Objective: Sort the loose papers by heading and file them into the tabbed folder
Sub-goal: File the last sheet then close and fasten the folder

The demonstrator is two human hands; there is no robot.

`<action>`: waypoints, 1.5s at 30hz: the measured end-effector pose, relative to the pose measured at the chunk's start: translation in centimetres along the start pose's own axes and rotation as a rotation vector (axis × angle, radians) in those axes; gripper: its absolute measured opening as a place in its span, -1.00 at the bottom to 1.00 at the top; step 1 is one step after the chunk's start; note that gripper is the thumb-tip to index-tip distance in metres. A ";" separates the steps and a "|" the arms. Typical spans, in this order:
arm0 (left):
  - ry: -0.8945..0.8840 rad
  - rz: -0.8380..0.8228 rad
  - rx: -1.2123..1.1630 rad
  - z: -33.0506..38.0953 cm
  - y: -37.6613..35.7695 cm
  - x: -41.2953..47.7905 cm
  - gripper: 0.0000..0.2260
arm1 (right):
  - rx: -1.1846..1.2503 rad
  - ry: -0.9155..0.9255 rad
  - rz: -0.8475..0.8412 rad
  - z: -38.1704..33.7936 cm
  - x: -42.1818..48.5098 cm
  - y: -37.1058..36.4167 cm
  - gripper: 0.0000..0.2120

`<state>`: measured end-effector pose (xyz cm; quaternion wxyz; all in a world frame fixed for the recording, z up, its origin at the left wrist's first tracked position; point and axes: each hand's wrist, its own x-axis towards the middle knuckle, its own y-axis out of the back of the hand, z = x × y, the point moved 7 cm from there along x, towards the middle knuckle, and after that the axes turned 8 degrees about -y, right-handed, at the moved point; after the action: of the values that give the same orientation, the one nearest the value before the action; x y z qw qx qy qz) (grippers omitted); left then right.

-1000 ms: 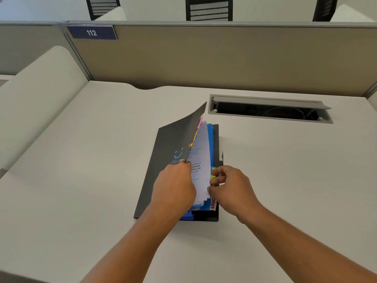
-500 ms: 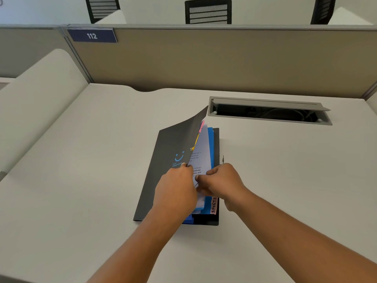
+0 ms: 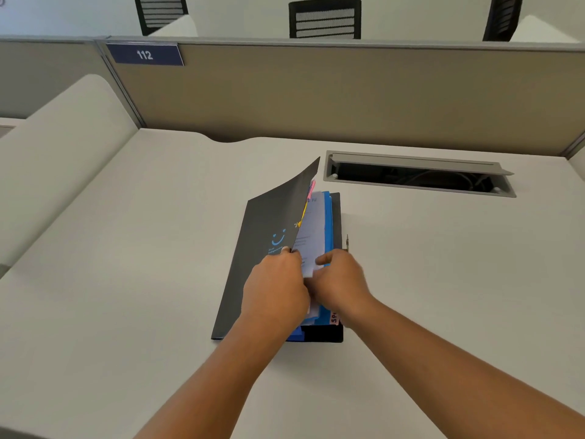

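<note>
Folder: a dark grey folder (image 3: 253, 267) lies near the middle of the white desk (image 3: 126, 280), with its spine to the left and its opening to the right.
Cover: the front cover (image 3: 272, 223) is lifted and tilted up to the left; it has a small blue smile mark printed on it.
Inside: blue dividers (image 3: 327, 223) lie flat on the back cover, and a white printed paper (image 3: 311, 229) stands a little raised over them.
Tabs: a pink tab (image 3: 312, 186) and a yellow tab (image 3: 303, 213) show at the edge just under the lifted cover; one more pink label (image 3: 334, 317) with handwriting sticks out at the near right side, partly hidden.
Left hand: the left hand (image 3: 275, 293) holds the free edge of the cover, fingers closed on it, thumb on the outer side.
Right hand: the right hand (image 3: 340, 280) is just beside the left one and touches it; its fingers are bent narrow on the near part of the white paper. It is a little blurred, so I cannot tell how many sheets it holds.
Behind the desk: a beige partition (image 3: 348, 96) with a blue sign (image 3: 145, 54) reading 112, and an open grey cable box (image 3: 418, 174) set in the desk, well apart from the folder.
Far back: black chairs (image 3: 325, 19) stand over the partition.
</note>
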<state>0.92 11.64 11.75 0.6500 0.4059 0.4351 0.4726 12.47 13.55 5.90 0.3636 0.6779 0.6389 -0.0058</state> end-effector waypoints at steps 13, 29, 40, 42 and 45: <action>-0.006 -0.018 -0.002 -0.2 -0.5 0.4 -0.57 | -0.096 0.176 0.011 -0.8 -0.4 0.3 -0.67; -0.069 -0.208 0.163 2.8 -3.8 -0.3 -0.42 | -0.260 -0.026 0.241 5.2 4.2 5.1 -0.83; -0.129 -0.356 0.207 6.4 -9.1 -0.9 -0.54 | -0.302 -0.083 0.249 8.6 4.6 6.1 -0.60; -0.112 -0.380 0.186 6.5 -9.9 -0.6 -0.53 | -0.221 -0.081 0.215 9.4 5.0 5.8 -0.49; -0.125 -0.400 0.167 6.7 -11.3 -0.5 -0.42 | -0.119 -0.104 0.182 10.1 5.2 5.6 -0.61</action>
<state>10.10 7.84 3.18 0.7206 0.3925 0.5035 0.2703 22.92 13.41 -1.22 0.4350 0.7091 0.5542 0.0301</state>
